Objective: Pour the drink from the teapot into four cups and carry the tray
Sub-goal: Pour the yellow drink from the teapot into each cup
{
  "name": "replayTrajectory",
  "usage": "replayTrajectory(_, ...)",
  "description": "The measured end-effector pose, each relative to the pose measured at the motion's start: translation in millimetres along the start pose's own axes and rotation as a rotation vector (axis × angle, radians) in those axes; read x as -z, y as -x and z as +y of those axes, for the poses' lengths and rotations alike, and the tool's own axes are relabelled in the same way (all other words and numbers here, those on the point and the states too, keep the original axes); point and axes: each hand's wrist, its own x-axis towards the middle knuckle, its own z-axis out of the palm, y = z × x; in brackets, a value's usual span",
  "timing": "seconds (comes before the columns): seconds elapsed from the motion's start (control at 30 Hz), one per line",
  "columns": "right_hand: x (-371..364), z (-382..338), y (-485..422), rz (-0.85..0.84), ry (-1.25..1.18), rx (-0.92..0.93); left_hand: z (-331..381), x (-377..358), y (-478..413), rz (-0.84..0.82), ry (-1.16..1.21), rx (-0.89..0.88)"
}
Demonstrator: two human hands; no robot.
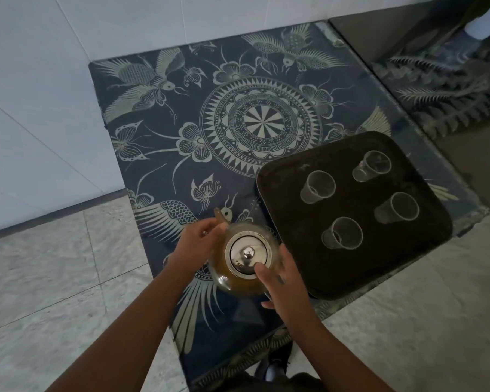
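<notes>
A glass teapot (239, 281) full of amber drink stands on the patterned table near its front edge, with a round metal lid (248, 254). My left hand (194, 244) rests against the pot's left side near the spout. On the right side my right hand (280, 281) cups the pot, one finger on the lid's rim. To the right lies a dark square tray (269, 182) carrying several clear empty plastic cups (317, 186), (372, 165), (341, 233), (396, 207).
The table is covered by a dark blue cloth (181, 114) with pale birds, butterflies and a central medallion. A white tiled wall (54, 80) stands behind and to the left. Grey floor tiles (40, 278) surround the table. A second dark surface (450, 89) adjoins at the right.
</notes>
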Motion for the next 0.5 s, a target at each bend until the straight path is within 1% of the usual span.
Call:
replayTrajectory(0.13, 19, -4, 8, -0.013, -0.033, 0.012, 9, -10, 13, 0.032, 0.058, -0.011)
replayTrajectory(0.27, 48, -13, 19, -0.036, -0.040, 0.012, 25, -25, 28, 0.072, 0.096, -0.063)
replayTrajectory(0.5, 123, -26, 41, -0.031, -0.042, 0.052, 58, -79, 52, 0.037, 0.040, -0.162)
